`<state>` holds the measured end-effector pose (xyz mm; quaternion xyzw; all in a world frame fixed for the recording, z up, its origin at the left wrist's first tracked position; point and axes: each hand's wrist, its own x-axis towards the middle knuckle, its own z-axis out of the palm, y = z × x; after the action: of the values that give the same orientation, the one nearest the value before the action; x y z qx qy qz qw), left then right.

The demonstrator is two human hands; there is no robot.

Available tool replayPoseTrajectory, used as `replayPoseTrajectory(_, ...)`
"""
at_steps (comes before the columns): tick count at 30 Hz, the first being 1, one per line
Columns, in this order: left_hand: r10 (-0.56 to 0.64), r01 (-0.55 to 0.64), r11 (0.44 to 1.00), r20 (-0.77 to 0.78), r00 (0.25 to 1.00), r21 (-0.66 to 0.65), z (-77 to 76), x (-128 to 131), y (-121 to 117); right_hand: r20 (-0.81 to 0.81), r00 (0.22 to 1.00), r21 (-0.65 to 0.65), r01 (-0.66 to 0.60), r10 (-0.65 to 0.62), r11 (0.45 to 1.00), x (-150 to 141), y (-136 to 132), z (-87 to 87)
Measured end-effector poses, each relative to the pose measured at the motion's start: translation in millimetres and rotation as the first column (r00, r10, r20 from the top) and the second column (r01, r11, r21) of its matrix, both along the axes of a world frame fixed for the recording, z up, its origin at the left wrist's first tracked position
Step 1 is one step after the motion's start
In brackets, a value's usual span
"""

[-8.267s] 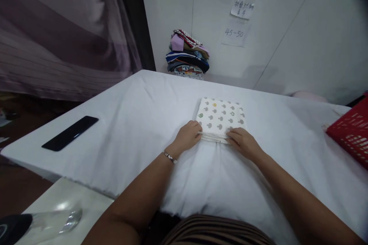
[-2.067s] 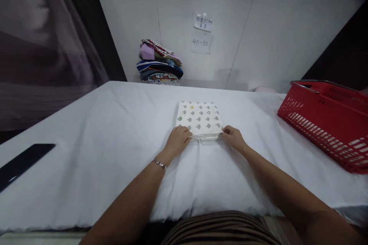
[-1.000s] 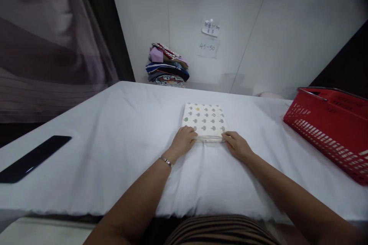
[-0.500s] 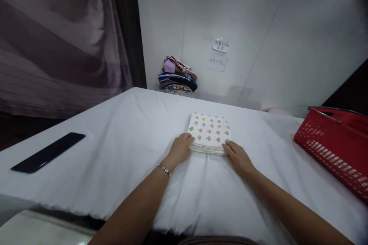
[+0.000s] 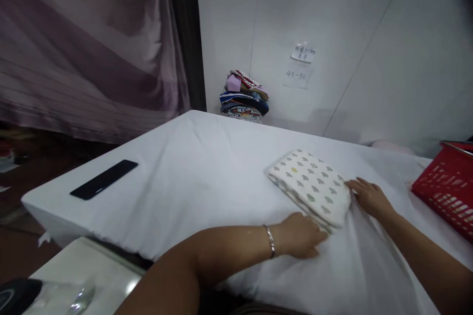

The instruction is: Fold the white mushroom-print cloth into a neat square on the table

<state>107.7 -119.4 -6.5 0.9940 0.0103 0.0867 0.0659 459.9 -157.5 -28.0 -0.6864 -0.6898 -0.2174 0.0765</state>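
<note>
A folded white cloth (image 5: 314, 184) with grey shapes and a few yellow and green ones lies slanted on the white-covered table (image 5: 207, 182), its folded layers showing along the near left edge. At that cloth's near corner is my left hand (image 5: 301, 236), palm down, slightly blurred, with thumb and forefinger apart. A bracelet (image 5: 271, 241) circles the left wrist. My right hand (image 5: 371, 199) touches the cloth's right side with fingers stretched out; its thumb is mostly hidden.
A red basket (image 5: 447, 187) stands on the right. A flat black object (image 5: 105, 179) lies on the left of the table. Folded clothes (image 5: 244, 96) are stacked beyond the far edge, near paper signs (image 5: 297, 75) on the wall. A pale surface (image 5: 84, 266) adjoins the near left.
The folded cloth has turned counterclockwise and sits further right in view. My left hand has swung from its left side to its near corner. The view has shifted left.
</note>
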Motion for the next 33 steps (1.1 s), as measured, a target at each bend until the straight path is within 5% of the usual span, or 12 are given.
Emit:
replayPoseTrajectory(5, -0.100, 0.110, 0.992, 0.162, 0.982, -0.057, -10.3, 9.5, -7.0, -0.209, 0.972, 0.098, 0.133, -0.110, 0.986, -4.3, -11.1, -6.2)
replayPoseTrajectory(7, -0.009, 0.032, 0.993, 0.202, 0.979, -0.111, -5.4, -2.5, 13.7, -0.348, 0.933, 0.136, 0.143, -0.088, 0.980, -34.5, -16.1, -1.2)
replayPoseTrajectory(10, 0.306, -0.248, 0.935, 0.220, 0.927, -0.255, 6.3, -21.4, 56.5, -0.504, 0.864, 0.093, 0.062, -0.007, 0.994, -91.0, -26.4, 7.3)
replayPoseTrajectory(12, 0.535, -0.459, 0.831, 0.224, 0.815, -0.314, 10.7, -29.1, 83.2, -0.475, 0.876, 0.025, -0.076, 0.079, 0.997, -124.5, -34.3, 9.5)
replayPoseTrajectory(15, 0.656, -0.581, 0.739, 0.168, 0.736, -0.341, 6.7, -31.7, 110.0, -0.331, 0.931, -0.016, -0.172, 0.157, 0.985, -155.0, -44.3, 4.1)
replayPoseTrajectory(19, 0.651, -0.588, 0.725, 0.077, 0.755, -0.359, -5.7, -26.1, 124.0, -0.136, 0.975, -0.004, -0.176, 0.174, 0.984, -162.9, -50.0, -10.5)
replayPoseTrajectory(24, 0.624, -0.573, 0.759, 0.095, 0.776, -0.309, -7.7, -25.3, 132.1, -0.078, 0.980, -0.027, -0.187, 0.184, 0.982, -159.9, -50.3, -14.7)
replayPoseTrajectory(33, 0.724, -0.634, 0.659, 0.114, 0.680, -0.404, -12.9, -28.2, 131.7, -0.073, 0.970, 0.048, -0.229, 0.232, 0.972, -163.6, -49.4, -12.6)
